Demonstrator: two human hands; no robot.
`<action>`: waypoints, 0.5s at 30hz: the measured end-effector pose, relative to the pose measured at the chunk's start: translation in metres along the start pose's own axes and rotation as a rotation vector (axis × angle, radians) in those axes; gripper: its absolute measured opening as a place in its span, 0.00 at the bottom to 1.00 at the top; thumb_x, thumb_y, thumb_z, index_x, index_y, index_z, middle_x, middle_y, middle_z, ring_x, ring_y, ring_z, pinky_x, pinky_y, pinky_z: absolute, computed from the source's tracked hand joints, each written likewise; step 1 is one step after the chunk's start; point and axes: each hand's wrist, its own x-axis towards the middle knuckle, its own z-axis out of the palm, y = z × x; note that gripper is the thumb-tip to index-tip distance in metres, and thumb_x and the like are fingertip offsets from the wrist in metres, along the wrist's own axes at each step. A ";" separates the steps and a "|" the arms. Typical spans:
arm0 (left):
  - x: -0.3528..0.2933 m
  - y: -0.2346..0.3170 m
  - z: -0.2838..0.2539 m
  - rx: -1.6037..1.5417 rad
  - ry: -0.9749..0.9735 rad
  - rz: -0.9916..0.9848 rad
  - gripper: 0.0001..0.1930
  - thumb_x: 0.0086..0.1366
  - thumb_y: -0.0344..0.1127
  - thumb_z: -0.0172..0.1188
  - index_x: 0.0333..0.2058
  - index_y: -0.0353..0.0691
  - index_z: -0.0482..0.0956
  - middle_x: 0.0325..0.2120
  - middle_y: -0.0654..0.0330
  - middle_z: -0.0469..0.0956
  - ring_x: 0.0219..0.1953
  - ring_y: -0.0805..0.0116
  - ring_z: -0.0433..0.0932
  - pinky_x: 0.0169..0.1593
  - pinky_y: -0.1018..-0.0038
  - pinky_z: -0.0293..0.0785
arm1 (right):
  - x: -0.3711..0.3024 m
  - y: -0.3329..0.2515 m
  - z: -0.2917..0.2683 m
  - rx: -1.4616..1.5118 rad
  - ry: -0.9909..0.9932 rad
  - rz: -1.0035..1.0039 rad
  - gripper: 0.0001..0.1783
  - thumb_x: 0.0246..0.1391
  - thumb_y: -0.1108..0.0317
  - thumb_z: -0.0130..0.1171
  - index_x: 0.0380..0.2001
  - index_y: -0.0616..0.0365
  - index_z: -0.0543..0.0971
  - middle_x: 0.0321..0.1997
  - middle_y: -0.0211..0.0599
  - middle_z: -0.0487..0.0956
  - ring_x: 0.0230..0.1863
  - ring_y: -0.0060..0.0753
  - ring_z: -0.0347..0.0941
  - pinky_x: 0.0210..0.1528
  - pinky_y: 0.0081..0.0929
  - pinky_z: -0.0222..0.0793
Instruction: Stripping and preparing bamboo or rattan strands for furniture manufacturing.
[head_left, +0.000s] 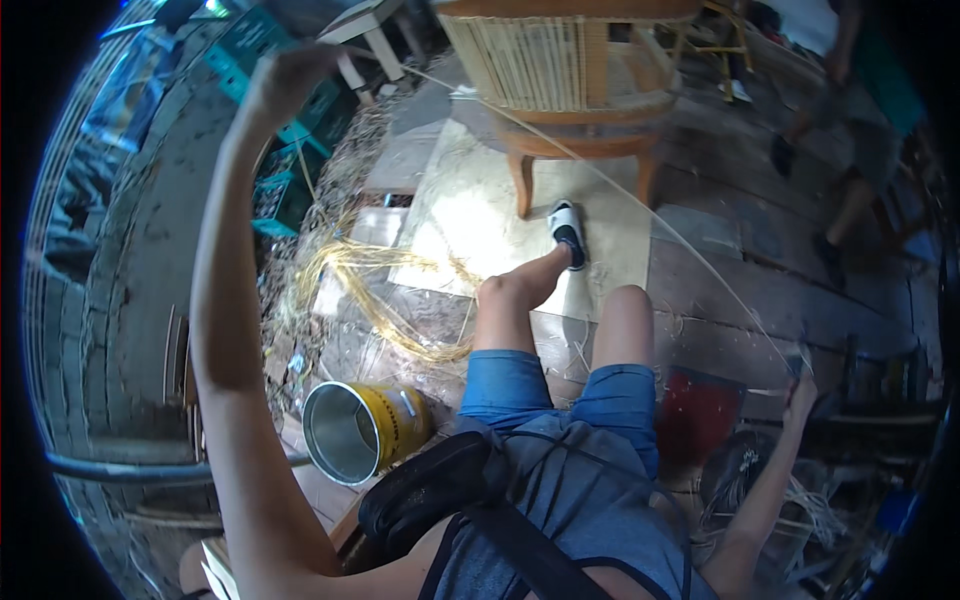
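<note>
A long thin pale cane strand (610, 180) runs taut across the view between my raised left hand and my low right hand. My left hand (285, 85), far out at the upper left, is closed on its one end. My right hand (801, 390), at the lower right, is closed round the other end; a small greyish piece shows at its fingers, too blurred to name. A loose bundle of yellowish strands (400, 330) lies on the floor left of my legs. Ahead stands a wooden chair (580, 145) with pale strips across its back.
A yellow metal can (405, 420) lies open-mouthed at my left, near the bundle. Green crates (285, 200) and a small stool (375, 30) stand at the upper left. Another person (860, 150) is at the right. A pile of strands (810, 515) lies at the lower right.
</note>
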 end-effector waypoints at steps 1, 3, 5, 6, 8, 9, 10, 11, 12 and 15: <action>-0.004 -0.027 -0.037 0.182 0.207 0.169 0.14 0.68 0.38 0.50 0.47 0.42 0.79 0.38 0.64 0.81 0.39 0.78 0.77 0.45 0.78 0.73 | 0.014 0.018 -0.016 0.005 0.030 -0.046 0.18 0.60 0.51 0.50 0.26 0.52 0.76 0.12 0.25 0.65 0.08 0.17 0.57 0.08 0.16 0.46; -0.007 -0.044 -0.073 0.298 0.352 -0.073 0.11 0.67 0.33 0.51 0.41 0.36 0.80 0.35 0.58 0.81 0.37 0.69 0.79 0.46 0.74 0.74 | 0.035 0.058 -0.057 0.008 0.110 0.046 0.23 0.59 0.48 0.50 0.17 0.51 0.73 0.09 0.24 0.63 0.06 0.18 0.54 0.07 0.17 0.43; -0.023 -0.080 -0.138 0.300 0.428 -0.215 0.13 0.68 0.37 0.51 0.45 0.41 0.79 0.34 0.62 0.80 0.33 0.73 0.77 0.41 0.76 0.73 | 0.038 0.090 -0.064 -0.057 0.118 0.166 0.23 0.58 0.47 0.50 0.16 0.50 0.71 0.09 0.25 0.65 0.06 0.18 0.54 0.07 0.17 0.44; -0.023 -0.093 -0.148 0.245 0.507 -0.341 0.15 0.68 0.42 0.50 0.49 0.46 0.78 0.33 0.66 0.79 0.29 0.77 0.74 0.37 0.77 0.71 | 0.042 0.114 -0.078 -0.069 0.151 0.222 0.22 0.59 0.47 0.49 0.19 0.51 0.69 0.10 0.26 0.65 0.07 0.20 0.57 0.08 0.19 0.46; -0.008 -0.089 -0.145 0.301 0.527 -0.374 0.15 0.68 0.42 0.50 0.48 0.44 0.78 0.32 0.66 0.80 0.30 0.77 0.75 0.37 0.77 0.72 | 0.043 0.168 -0.096 -0.084 0.216 0.278 0.22 0.60 0.47 0.47 0.21 0.52 0.68 0.11 0.28 0.66 0.08 0.23 0.59 0.09 0.22 0.48; 0.001 -0.083 -0.146 0.376 0.549 -0.411 0.15 0.69 0.41 0.50 0.48 0.43 0.78 0.32 0.65 0.80 0.30 0.77 0.75 0.38 0.77 0.72 | 0.043 0.191 -0.097 -0.073 0.194 0.301 0.22 0.60 0.47 0.46 0.23 0.54 0.68 0.12 0.29 0.68 0.08 0.24 0.60 0.09 0.22 0.49; 0.014 -0.070 -0.146 0.376 0.548 -0.410 0.15 0.69 0.41 0.50 0.48 0.43 0.78 0.32 0.65 0.80 0.30 0.77 0.75 0.38 0.77 0.72 | 0.038 0.198 -0.092 -0.062 0.158 0.329 0.22 0.60 0.47 0.45 0.25 0.55 0.69 0.13 0.31 0.69 0.08 0.25 0.60 0.08 0.23 0.49; 0.035 -0.057 -0.143 0.516 0.581 -0.146 0.10 0.63 0.32 0.49 0.39 0.40 0.78 0.30 0.61 0.76 0.32 0.70 0.73 0.37 0.73 0.70 | 0.036 0.199 -0.090 -0.059 0.159 0.329 0.22 0.60 0.47 0.45 0.25 0.55 0.69 0.13 0.31 0.69 0.08 0.25 0.60 0.08 0.23 0.49; 0.044 -0.040 -0.145 0.665 0.602 0.114 0.08 0.56 0.23 0.48 0.30 0.38 0.78 0.28 0.57 0.73 0.33 0.64 0.70 0.37 0.69 0.69 | 0.021 0.183 -0.065 -0.133 0.115 0.327 0.19 0.61 0.50 0.45 0.30 0.56 0.71 0.16 0.33 0.72 0.10 0.24 0.63 0.09 0.22 0.52; 0.093 0.036 -0.089 0.281 0.413 0.180 0.09 0.60 0.24 0.50 0.39 0.33 0.76 0.36 0.55 0.74 0.40 0.65 0.72 0.46 0.70 0.69 | -0.044 0.116 -0.030 -0.174 0.073 0.187 0.18 0.64 0.54 0.45 0.39 0.59 0.74 0.19 0.36 0.76 0.12 0.24 0.68 0.10 0.20 0.57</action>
